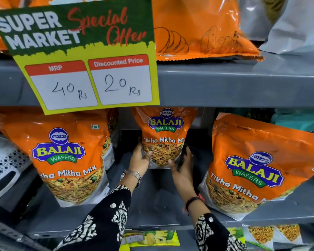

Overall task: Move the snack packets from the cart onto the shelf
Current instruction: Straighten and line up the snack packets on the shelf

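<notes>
The glossy orange foil snack pouch [164, 136], probably light, soft and slippery, stood at twelve o'clock; left hand [140, 158] and right hand [181, 167] grasped its lower sides.

Both arms reach forward in black, white-patterned sleeves. The left hand [140, 161], a silver watch on its wrist, curls its fingers [149, 153] inward, thumb up. The right hand [182, 166], dark-banded at the wrist, mirrors it, palm facing left.
</notes>
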Motion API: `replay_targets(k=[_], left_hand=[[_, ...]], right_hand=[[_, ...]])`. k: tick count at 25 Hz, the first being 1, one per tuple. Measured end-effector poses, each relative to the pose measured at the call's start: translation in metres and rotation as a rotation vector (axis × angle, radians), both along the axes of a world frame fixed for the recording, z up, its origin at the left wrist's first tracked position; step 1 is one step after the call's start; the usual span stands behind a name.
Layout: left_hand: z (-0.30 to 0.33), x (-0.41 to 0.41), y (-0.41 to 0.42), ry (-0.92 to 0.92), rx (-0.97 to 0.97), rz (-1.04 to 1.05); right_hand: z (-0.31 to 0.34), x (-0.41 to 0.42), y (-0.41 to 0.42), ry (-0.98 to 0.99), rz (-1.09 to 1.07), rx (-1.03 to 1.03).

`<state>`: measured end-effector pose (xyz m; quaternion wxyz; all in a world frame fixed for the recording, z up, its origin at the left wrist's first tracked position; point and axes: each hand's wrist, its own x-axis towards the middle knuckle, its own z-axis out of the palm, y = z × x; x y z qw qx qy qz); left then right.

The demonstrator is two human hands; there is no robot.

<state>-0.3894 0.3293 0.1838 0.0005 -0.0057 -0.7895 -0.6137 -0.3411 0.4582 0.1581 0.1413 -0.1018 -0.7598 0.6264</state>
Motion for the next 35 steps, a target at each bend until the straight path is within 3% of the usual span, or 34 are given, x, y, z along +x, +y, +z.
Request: replay_targets(k=[5,8,13,16,21,29,35], left_hand=[[0.002,0.044,0.017,0.27,-0.129,0.173],[0.007,0.075,0.042,0.373,-0.176,0.177],[0.01,0.103,0.096,0.158,-0.164,-0.4],[0.006,0.107,0.113,0.035,-0.123,-0.532],[0.005,0.11,0.103,-0.013,-0.068,-0.378],[-0.007,0.102,0.003,0.044,-0.087,-0.061],[-0.011,0.091,-0.026,0.079,-0.073,-0.068]], right_hand=[[-0.002,0.073,0.015,0.16,0.043,0.409],[0.0,0.122,0.041,0.241,-0.121,0.569],[0.013,0.164,0.102,0.23,-0.489,0.368],[0.013,0.161,0.122,0.056,-0.333,0.242],[0.009,0.145,0.113,0.075,-0.218,0.165],[0.015,0.094,0.04,0.108,0.134,0.082],[0.015,0.073,0.028,0.054,0.23,0.088]])
